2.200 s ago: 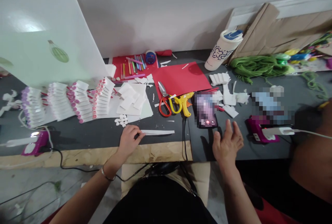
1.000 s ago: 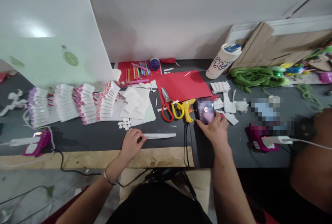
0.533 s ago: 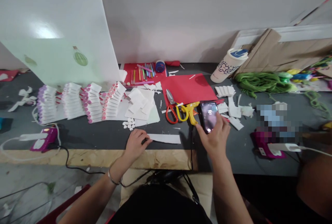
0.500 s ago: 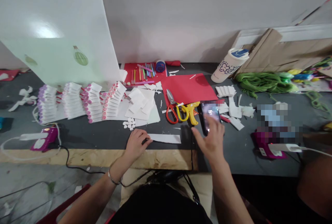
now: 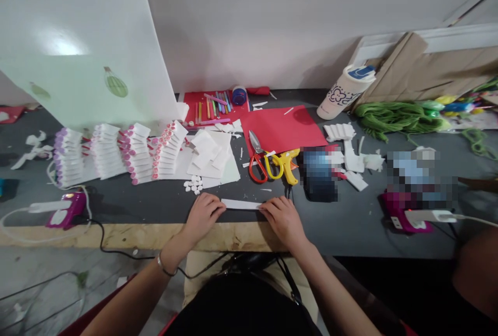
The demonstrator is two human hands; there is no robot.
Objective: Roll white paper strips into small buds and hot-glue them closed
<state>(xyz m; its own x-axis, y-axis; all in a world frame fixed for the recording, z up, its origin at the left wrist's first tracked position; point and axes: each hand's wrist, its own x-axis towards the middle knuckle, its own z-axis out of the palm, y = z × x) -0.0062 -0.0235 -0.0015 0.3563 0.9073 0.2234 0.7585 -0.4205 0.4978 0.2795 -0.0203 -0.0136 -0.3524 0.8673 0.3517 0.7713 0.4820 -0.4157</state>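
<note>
A narrow white paper strip point(image 5: 241, 205) lies level near the table's front edge, between my two hands. The fingers of my left hand point(image 5: 203, 218) are closed on its left end. At the other end, my right hand point(image 5: 283, 220) pinches the strip between thumb and fingers. Just beyond it are scissors point(image 5: 257, 157) with one red and one yellow handle, and a yellow glue gun point(image 5: 288, 166). Small white rounded pieces point(image 5: 193, 184) sit in a cluster past my left hand, in front of a pile of white paper pieces point(image 5: 206, 150).
Several rows of folded white strips with coloured ends point(image 5: 140, 154) stand at the left. Red sheets point(image 5: 286, 128) and markers point(image 5: 213, 107) lie at the back. A tumbler point(image 5: 344, 92), green yarn point(image 5: 397, 118) and purple power adapters point(image 5: 67, 210) are also on the table. A blurred patch point(image 5: 321, 175) covers the phone's spot.
My right hand has left the phone and moved left to the strip's right end, where it now grips. The left hand stays on the strip's left end.
</note>
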